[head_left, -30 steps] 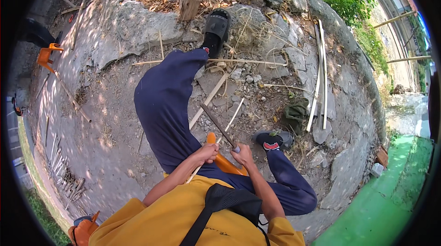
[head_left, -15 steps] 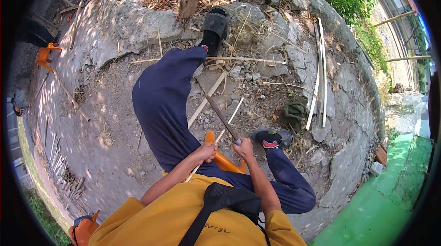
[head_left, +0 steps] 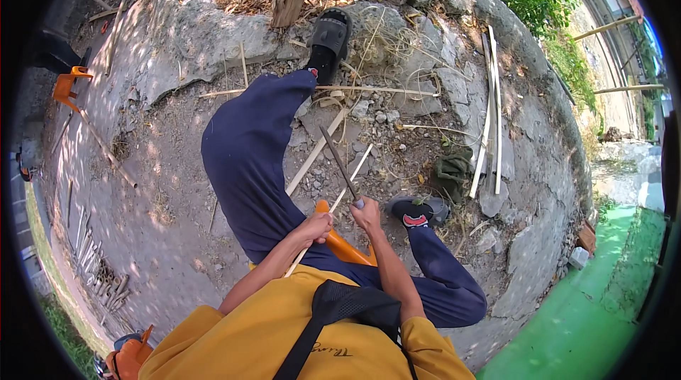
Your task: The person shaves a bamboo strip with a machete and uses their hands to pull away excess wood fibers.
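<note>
My left hand (head_left: pixel 316 228) is closed around a thin pale strip (head_left: pixel 362 161), which looks like split bamboo. One end of the strip runs back toward my shirt; the other points up and away to the right. In my closed right hand (head_left: pixel 367 216) is a long, dark-bladed knife (head_left: pixel 338 160), its tip forward and to the left. The blade crosses over or lies against the strip just ahead of my hands; exact contact cannot be made out. Below both hands, between my legs, shows part of an orange plastic seat (head_left: pixel 344 244).
A wider pale slat (head_left: pixel 316 153) lies on the broken ground by my left leg. Long slats (head_left: pixel 489 117) rest at the right, beside a dark green cloth-like bundle (head_left: pixel 452 173). Curly shavings (head_left: pixel 397 43) lie ahead, near a wooden stump (head_left: pixel 289 2). Cut sticks (head_left: pixel 96 259) are piled at the left.
My right hand and the knife have moved forward and slightly left. My left hand has shifted a little forward and left, still gripping the strip.
</note>
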Demonstrator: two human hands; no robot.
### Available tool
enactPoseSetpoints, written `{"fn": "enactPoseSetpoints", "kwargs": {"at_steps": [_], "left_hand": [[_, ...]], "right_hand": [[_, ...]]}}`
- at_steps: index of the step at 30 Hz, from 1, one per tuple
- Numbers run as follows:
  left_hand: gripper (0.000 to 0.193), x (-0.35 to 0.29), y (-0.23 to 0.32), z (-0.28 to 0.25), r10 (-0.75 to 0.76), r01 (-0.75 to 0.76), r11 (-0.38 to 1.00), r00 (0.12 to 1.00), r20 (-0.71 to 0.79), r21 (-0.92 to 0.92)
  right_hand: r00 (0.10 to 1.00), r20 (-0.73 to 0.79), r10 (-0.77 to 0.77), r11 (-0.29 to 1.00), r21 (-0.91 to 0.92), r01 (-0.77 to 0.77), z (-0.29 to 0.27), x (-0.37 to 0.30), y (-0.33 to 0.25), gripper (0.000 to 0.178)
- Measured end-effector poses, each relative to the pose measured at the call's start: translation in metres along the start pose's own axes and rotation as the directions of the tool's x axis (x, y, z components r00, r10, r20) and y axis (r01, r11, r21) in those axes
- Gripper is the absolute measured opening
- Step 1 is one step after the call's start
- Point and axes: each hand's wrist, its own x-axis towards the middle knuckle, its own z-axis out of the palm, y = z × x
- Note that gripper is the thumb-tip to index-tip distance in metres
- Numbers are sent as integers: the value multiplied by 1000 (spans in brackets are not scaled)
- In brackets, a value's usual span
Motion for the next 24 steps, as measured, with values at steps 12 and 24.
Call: {"fn": "enactPoseSetpoints", "kwargs": {"at_steps": [12,24], "left_hand": [[22,-10,-3,5,-1,1,999,1000,-19,36],[21,-13,-3,9,-10,11,1000,999,-44,21]], "right_hand": [[998,61,21,997,-78,-16,-10,-6,7,29],[994,88,-67,990,-119,77,-17,-19,15,28]]}}
